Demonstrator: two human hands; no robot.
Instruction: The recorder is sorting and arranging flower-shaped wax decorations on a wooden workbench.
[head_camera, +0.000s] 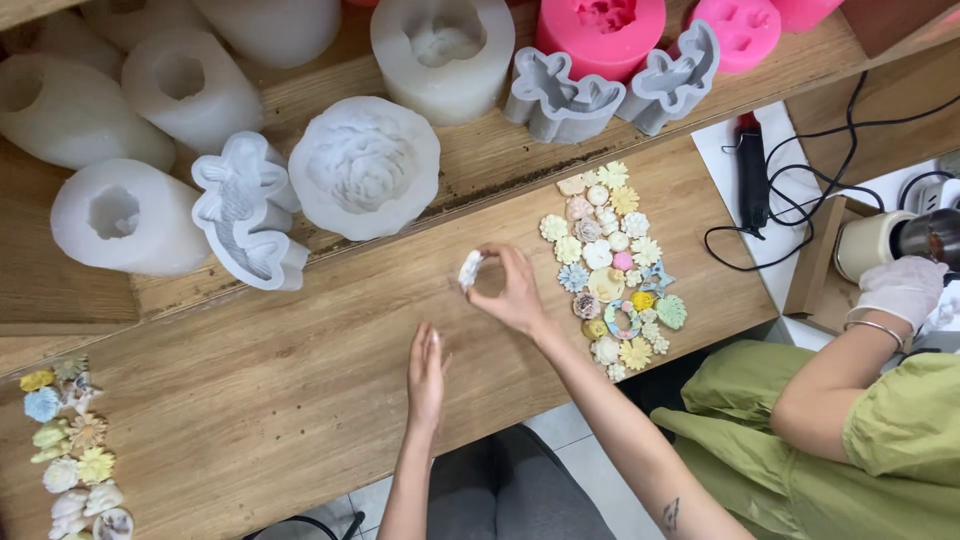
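My right hand (515, 295) hovers over the wooden board (300, 400) near its middle, pinching a small white flower-shaped piece (470, 270) between thumb and fingertips. My left hand (427, 375) is just below it, edge-on, fingers straight and together, holding nothing. Right of my right hand lies a cluster of small pastel flower and shell pieces (612, 270) in white, yellow, blue and pink.
White silicone moulds (365, 165) and pink moulds (600, 35) stand along the back shelf. More small pieces (75, 450) lie at the board's left end. A person in green with a gloved hand (900, 290) works at the right, near a black tool and cables (752, 170).
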